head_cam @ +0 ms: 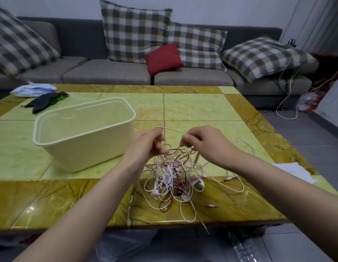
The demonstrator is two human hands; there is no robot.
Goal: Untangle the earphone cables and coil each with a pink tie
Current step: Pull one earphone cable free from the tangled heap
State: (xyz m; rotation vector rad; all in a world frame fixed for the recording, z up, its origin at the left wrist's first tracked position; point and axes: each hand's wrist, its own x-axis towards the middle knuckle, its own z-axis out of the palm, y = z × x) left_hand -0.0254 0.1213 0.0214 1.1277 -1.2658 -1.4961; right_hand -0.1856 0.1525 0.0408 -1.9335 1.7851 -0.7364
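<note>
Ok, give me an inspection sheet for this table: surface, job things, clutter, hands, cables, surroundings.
Surface: glossy green and amber tiled table.
Job's things: earphone cables in one tangle near the front edge; pink ties not made out.
Clutter: cream bin, dark cloth, white packet, paper sheet.
Grippers: left hand and right hand each pinch a thin strand stretched between them.
Cables: white cord trails from grey sofa to floor.
Surroundings: checked cushions, red cushion.
</note>
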